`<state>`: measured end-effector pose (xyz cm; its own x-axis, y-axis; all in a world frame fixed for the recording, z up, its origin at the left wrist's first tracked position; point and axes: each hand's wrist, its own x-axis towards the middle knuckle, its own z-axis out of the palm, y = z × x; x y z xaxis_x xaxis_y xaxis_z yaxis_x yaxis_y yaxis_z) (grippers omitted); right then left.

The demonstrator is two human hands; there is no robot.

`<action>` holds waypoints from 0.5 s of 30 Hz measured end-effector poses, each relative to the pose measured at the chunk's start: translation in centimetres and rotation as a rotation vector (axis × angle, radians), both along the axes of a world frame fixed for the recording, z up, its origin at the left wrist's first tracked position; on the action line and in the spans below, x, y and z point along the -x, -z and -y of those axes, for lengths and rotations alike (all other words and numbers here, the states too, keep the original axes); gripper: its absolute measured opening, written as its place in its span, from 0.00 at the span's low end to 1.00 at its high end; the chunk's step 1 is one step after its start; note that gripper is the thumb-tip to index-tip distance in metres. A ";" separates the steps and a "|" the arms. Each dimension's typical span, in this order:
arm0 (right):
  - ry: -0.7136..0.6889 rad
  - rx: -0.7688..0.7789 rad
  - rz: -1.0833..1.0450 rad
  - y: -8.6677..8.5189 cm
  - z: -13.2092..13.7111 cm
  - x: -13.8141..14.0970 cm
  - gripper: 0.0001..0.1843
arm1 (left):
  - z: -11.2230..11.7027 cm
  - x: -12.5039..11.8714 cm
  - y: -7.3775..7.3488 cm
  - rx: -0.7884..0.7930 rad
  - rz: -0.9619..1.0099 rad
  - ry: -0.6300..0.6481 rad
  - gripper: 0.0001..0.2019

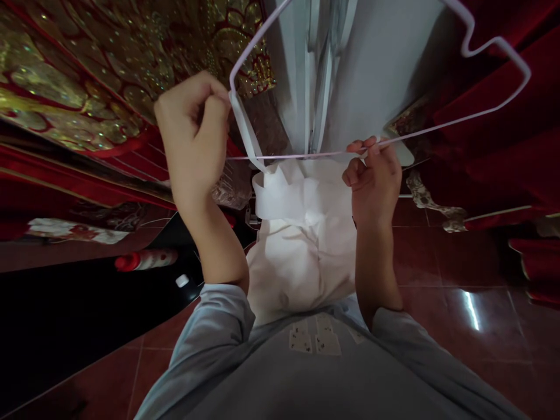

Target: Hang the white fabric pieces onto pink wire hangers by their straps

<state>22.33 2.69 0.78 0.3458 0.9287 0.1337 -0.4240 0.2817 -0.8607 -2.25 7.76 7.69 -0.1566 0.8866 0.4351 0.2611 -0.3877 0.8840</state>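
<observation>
A thin pale wire clothes hanger (446, 124) spans the space between my hands. Below its bar hangs a white garment (289, 268) with a bow-like fold at its top. One white strap (245, 125) of it runs up to the hanger's left corner. My left hand (195, 140) is closed in a pinch on that strap, right at the corner. My right hand (377, 175) pinches the bottom bar of the hanger, its fingers curled; whether a second strap is in those fingers, I cannot tell.
Gold-sequined red clothing (87, 76) hangs close on the left, and red garments (481, 146) on the right. A black surface (87, 321) at lower left holds a red-capped bottle (149, 259) and a small white object (182, 280). Reddish tiles (437, 326) cover the floor.
</observation>
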 end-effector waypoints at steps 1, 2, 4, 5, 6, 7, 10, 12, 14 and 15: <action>-0.006 -0.002 0.002 0.1 0.1 -0.1 0.15 | -0.2 0.1 0.3 -0.018 0.026 -0.006 0.22; -0.010 -0.002 0.006 0.2 0.2 -0.1 0.15 | -0.3 0.2 0.7 -0.029 0.076 -0.029 0.23; -0.016 0.008 0.025 0.5 0.3 -0.1 0.16 | -0.3 0.5 2.0 -0.014 0.252 -0.090 0.23; -0.019 0.016 0.040 0.6 0.2 -0.2 0.17 | -0.2 0.6 2.8 0.013 0.385 -0.123 0.23; -0.020 0.023 0.054 0.7 0.1 -0.2 0.18 | -0.2 0.5 3.5 0.055 0.519 -0.132 0.22; -0.015 0.028 0.067 0.8 0.0 -0.2 0.19 | -0.1 0.2 4.3 0.099 0.652 -0.136 0.20; 0.005 0.039 0.100 0.8 -0.4 -0.4 0.22 | 0.4 -1.9 6.3 0.232 0.906 -0.077 0.20; 0.006 0.046 0.117 0.7 -0.4 -0.3 0.22 | 0.7 -3.9 7.3 0.327 0.976 -0.004 0.21; 0.009 0.042 0.120 0.6 -0.4 -0.2 0.22 | 1.1 -5.7 8.1 0.239 0.956 0.008 0.17; 0.015 0.037 0.116 0.5 -0.4 -0.2 0.22 | 1.2 -6.4 8.4 0.181 0.920 0.041 0.15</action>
